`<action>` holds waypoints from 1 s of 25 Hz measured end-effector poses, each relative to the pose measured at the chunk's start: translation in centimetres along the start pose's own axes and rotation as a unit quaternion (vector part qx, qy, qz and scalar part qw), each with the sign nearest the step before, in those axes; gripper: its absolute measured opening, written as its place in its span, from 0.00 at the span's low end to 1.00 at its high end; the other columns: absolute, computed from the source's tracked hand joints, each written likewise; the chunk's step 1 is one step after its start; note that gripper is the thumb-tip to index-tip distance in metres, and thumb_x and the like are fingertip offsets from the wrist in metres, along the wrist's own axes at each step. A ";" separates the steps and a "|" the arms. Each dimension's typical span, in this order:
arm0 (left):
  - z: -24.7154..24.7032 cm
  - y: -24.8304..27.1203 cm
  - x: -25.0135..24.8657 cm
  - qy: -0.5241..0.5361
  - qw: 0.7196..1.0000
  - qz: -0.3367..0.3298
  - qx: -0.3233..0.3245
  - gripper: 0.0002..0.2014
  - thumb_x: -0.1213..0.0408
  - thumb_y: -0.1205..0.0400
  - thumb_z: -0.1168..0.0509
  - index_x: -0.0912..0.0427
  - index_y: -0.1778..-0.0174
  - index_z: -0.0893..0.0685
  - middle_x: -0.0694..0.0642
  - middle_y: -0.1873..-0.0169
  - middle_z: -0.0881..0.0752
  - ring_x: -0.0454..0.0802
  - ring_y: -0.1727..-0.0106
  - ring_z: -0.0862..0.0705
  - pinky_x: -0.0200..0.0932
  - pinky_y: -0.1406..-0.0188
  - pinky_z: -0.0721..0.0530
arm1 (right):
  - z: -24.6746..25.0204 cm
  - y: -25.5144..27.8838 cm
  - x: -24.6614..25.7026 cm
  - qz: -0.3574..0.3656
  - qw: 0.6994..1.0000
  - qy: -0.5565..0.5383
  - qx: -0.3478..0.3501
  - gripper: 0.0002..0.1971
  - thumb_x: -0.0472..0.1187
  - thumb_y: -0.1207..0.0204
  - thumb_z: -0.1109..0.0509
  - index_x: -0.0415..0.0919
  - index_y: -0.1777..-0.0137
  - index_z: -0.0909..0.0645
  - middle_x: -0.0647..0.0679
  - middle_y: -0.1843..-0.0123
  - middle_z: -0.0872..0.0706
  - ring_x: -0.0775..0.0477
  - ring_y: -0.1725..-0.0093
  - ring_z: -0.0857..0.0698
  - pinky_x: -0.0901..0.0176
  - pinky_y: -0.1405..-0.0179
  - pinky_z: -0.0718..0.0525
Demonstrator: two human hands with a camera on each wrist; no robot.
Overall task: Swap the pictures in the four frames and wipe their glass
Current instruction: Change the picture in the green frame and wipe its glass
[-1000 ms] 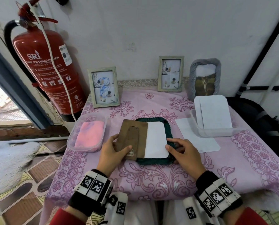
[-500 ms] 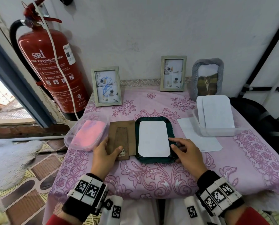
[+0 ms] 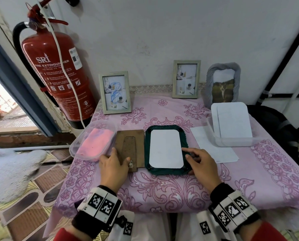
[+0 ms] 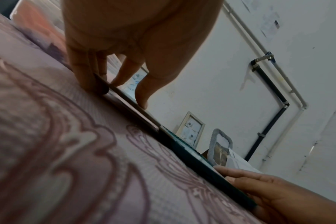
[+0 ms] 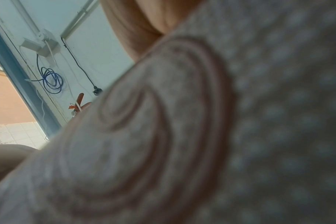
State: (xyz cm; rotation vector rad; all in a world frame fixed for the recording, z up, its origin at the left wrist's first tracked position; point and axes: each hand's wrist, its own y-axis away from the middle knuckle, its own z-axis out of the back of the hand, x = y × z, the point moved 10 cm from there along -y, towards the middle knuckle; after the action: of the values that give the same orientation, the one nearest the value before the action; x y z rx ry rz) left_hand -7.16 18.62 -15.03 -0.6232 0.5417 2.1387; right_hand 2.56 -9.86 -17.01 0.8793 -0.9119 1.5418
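Observation:
A dark green frame (image 3: 164,172) lies face down at the table's middle, with the white back of a picture (image 3: 166,148) showing inside it. Its brown backing board (image 3: 136,141) lies flat on the cloth just left of it. My left hand (image 3: 120,154) rests on the board's near end with its fingers (image 4: 90,78) nearly straight. My right hand (image 3: 188,153) rests on the frame's right rim, index finger touching the picture's edge. Three frames stand at the wall: a scribbled one (image 3: 115,93), a plain one (image 3: 186,79) and a grey one (image 3: 222,84).
A clear tub with a pink cloth (image 3: 96,143) sits left of the board. A clear box (image 3: 232,142) holding white cards stands at the right, with a white sheet (image 3: 213,148) beside it. A red fire extinguisher (image 3: 56,75) hangs beyond the table's left edge.
My left hand carried the backing board off the green frame to the left and laid it flat on the cloth, uncovering the white picture back. My right hand stayed on the frame's rim.

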 end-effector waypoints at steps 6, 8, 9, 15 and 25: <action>-0.3 0.4 -0.7 -0.069 0.998 -0.006 0.010 0.26 0.54 0.15 0.44 0.64 0.25 0.37 0.69 0.35 0.33 0.66 0.31 0.36 0.53 0.27 0.40 | 0.2 0.0 0.0 0.000 1.000 -0.009 -0.010 0.14 0.36 0.21 0.34 0.53 0.43 0.14 0.48 0.54 0.20 0.49 0.58 0.18 0.43 0.56 0.12; -0.1 0.5 -0.6 -0.076 0.997 -0.005 0.010 0.27 0.54 0.15 0.44 0.63 0.23 0.38 0.68 0.35 0.34 0.66 0.31 0.36 0.53 0.28 0.39 | 0.4 0.0 0.0 0.000 1.000 -0.006 -0.017 0.14 0.36 0.21 0.34 0.53 0.42 0.14 0.48 0.54 0.21 0.49 0.59 0.17 0.45 0.59 0.11; -0.1 0.5 -0.5 -0.084 0.996 -0.004 0.007 0.27 0.53 0.15 0.44 0.62 0.23 0.39 0.67 0.35 0.34 0.65 0.30 0.36 0.52 0.28 0.38 | 0.4 0.0 0.0 0.000 1.000 -0.005 -0.020 0.14 0.36 0.21 0.35 0.53 0.42 0.14 0.48 0.55 0.21 0.49 0.59 0.17 0.46 0.61 0.11; -0.3 1.1 -1.4 -0.100 0.994 -0.030 -0.023 0.24 0.54 0.16 0.43 0.60 0.26 0.32 0.62 0.33 0.36 0.61 0.28 0.38 0.52 0.27 0.39 | 0.2 0.0 0.2 -0.003 1.000 -0.008 -0.001 0.14 0.35 0.21 0.35 0.51 0.41 0.14 0.47 0.56 0.24 0.49 0.64 0.18 0.55 0.71 0.11; -2.7 -0.8 -8.0 -0.058 0.984 -0.169 -0.002 0.17 0.47 0.21 0.36 0.51 0.40 0.17 0.54 0.44 0.19 0.57 0.36 0.27 0.48 0.36 0.32 | 0.2 -1.3 0.7 -0.028 0.994 -0.030 0.098 0.11 0.40 0.23 0.29 0.48 0.41 0.16 0.52 0.64 0.25 0.59 0.79 0.21 0.52 0.75 0.12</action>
State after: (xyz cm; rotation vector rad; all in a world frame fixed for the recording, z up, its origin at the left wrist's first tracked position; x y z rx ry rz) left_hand -1.60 12.83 -12.48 -0.5448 0.3395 1.8419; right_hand 3.81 -9.57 -16.20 1.0879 -0.7800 1.5821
